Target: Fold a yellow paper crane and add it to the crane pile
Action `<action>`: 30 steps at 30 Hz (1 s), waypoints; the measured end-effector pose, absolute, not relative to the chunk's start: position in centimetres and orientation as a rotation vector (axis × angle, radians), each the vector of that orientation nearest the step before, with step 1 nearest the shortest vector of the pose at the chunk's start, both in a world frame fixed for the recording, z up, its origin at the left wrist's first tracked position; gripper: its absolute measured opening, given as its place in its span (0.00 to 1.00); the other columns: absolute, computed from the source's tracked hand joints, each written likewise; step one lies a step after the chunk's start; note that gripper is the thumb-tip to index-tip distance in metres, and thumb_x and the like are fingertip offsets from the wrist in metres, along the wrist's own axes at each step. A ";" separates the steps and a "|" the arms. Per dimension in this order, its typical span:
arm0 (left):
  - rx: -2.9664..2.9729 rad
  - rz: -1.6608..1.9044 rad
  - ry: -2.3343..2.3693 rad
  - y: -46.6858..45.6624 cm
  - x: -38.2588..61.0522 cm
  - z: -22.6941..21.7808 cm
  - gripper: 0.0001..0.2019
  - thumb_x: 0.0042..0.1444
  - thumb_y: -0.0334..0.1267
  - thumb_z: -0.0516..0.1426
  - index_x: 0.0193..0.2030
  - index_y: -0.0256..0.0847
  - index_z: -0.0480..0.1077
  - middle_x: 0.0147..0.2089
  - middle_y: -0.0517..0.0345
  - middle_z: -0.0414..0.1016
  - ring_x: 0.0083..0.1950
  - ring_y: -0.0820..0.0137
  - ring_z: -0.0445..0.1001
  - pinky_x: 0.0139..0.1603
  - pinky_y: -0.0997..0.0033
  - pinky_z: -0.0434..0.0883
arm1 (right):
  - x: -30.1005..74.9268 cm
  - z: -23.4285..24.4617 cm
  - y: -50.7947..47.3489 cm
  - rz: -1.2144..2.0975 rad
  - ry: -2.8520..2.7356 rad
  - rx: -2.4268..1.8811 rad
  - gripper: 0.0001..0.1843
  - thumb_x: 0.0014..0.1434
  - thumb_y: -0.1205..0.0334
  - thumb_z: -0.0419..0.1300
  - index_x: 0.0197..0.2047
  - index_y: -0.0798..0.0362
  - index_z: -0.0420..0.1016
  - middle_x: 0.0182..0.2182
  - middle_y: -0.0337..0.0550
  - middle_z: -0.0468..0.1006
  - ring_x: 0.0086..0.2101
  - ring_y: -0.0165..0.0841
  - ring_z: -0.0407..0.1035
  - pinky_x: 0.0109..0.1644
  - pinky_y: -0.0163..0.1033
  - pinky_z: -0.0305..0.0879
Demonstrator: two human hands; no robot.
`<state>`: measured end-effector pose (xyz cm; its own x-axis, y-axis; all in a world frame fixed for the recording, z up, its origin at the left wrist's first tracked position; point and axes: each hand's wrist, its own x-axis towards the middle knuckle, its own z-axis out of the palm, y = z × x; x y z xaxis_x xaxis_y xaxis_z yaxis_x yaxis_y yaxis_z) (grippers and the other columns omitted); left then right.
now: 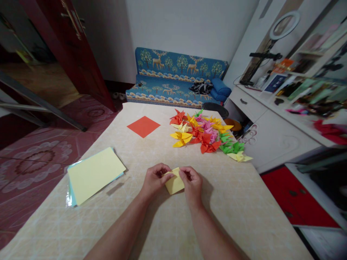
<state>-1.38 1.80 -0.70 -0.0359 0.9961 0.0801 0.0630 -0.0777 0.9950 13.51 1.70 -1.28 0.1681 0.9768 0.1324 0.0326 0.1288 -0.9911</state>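
Note:
A small folded piece of yellow paper [175, 183] is held between my two hands, just above the near middle of the table. My left hand [156, 180] pinches its left edge between thumb and fingers. On the opposite side, my right hand [193, 183] grips the upper right edge, thumb on the paper's face. The fingertips behind the paper are hidden. Beyond my hands, to the right, lies a cluster of folded paper cranes [208, 143] in red, orange, yellow, pink and green. A flat red paper square [143, 126] rests at the far left of the table.
A stack of pale yellow sheets [96, 175] in a clear plastic sleeve lies on the left of the cloth-covered table [168, 234]. Past the far edge stands a blue patterned sofa [168, 86]. A white dresser [282, 126] is on the right, a red door [70, 54] on the left.

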 end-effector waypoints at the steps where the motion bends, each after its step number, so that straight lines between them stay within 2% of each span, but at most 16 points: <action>1: 1.295 1.260 1.248 1.8 -1.4 -0.7 0.09 0.44 0.40 0.64 0.28 0.36 0.72 0.24 0.59 0.70 0.25 0.75 0.66 0.25 0.77 0.62 | 13.5 -1.3 1.7 0.978 -1.157 -1.200 0.08 0.52 0.58 0.61 0.31 0.54 0.73 0.26 0.39 0.74 0.27 0.30 0.67 0.30 0.33 0.62; 11: 1.345 1.238 1.250 1.9 -1.4 -0.6 0.09 0.47 0.40 0.63 0.30 0.36 0.73 0.27 0.58 0.70 0.27 0.75 0.65 0.27 0.76 0.62 | 13.5 -1.2 1.7 0.995 -1.161 -1.194 0.08 0.52 0.58 0.61 0.31 0.54 0.73 0.26 0.39 0.74 0.27 0.30 0.66 0.29 0.32 0.62; 17: 1.340 1.299 1.222 1.9 -1.6 -0.6 0.08 0.49 0.39 0.62 0.31 0.36 0.73 0.29 0.57 0.71 0.29 0.74 0.66 0.29 0.75 0.63 | 13.4 -1.1 1.6 1.030 -1.159 -1.191 0.10 0.51 0.58 0.62 0.35 0.54 0.73 0.27 0.39 0.73 0.26 0.29 0.66 0.28 0.32 0.62; 30: 1.484 1.321 1.208 2.1 -1.7 -0.8 0.07 0.52 0.39 0.60 0.32 0.37 0.75 0.30 0.55 0.71 0.32 0.72 0.67 0.32 0.73 0.64 | 13.4 -1.3 1.7 1.054 -1.189 -1.167 0.08 0.51 0.59 0.63 0.34 0.53 0.74 0.28 0.38 0.75 0.27 0.29 0.67 0.28 0.31 0.63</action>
